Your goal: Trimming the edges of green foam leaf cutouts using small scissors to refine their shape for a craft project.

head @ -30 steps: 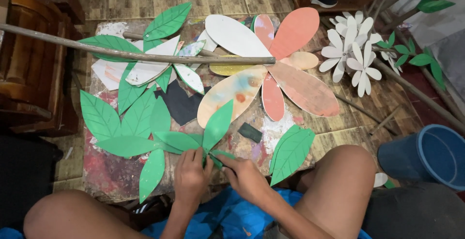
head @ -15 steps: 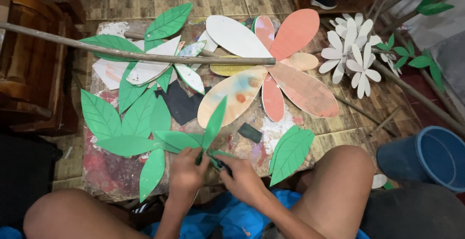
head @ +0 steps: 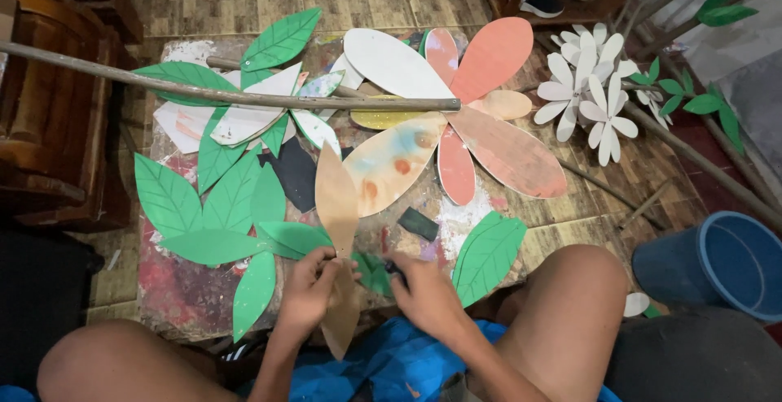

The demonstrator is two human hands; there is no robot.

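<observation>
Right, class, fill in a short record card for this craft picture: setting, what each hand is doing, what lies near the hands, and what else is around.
Setting: paint-stained board on a tiled floor, seen from above a seated person
Left hand: grips a brown leaf-shaped cutout, plain side up
Right hand: beside the cutout, holding a small dark thing too hidden to identify
Near the hands: green paper leaves, one separate green leaf
Further off: large flower of white, orange and painted petals, long stick, white paper flowers, blue bucket
</observation>
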